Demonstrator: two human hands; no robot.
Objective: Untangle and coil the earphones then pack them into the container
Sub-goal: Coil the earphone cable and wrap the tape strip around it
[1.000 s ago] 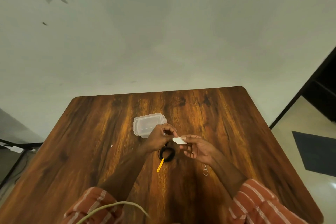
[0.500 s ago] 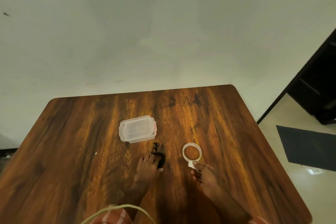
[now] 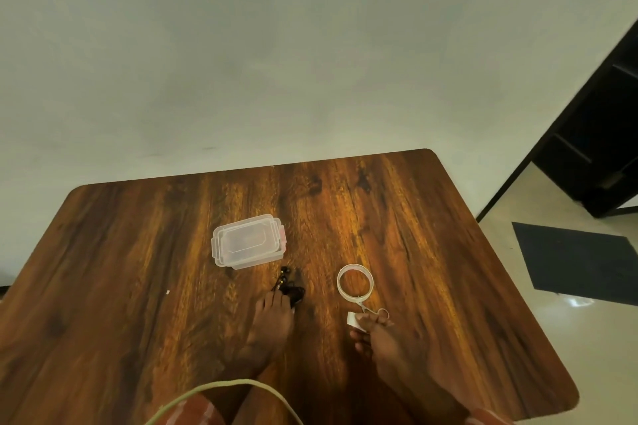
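Observation:
The black coiled earphones (image 3: 292, 290) lie on the wooden table (image 3: 138, 269), their earbuds pointing toward the container. My left hand (image 3: 272, 321) lies palm down with its fingertips pressing on the coil and hides its near part. The clear plastic container (image 3: 247, 241), lid on, stands just beyond the earphones to the left. My right hand (image 3: 383, 342) is to the right, pinching a small white piece of tape (image 3: 353, 318). Its fingers touch the handles of small scissors (image 3: 373, 310).
A roll of white tape (image 3: 355, 282) lies flat just beyond the scissors. A pale cord (image 3: 221, 386) arcs across the bottom of the view. The table's right edge drops to a floor with a dark mat (image 3: 580, 262).
Both hands have come down from working together above the coil. The left now presses the earphones on the table, and the right has moved right to the scissors, still with the white piece. The view tilted.

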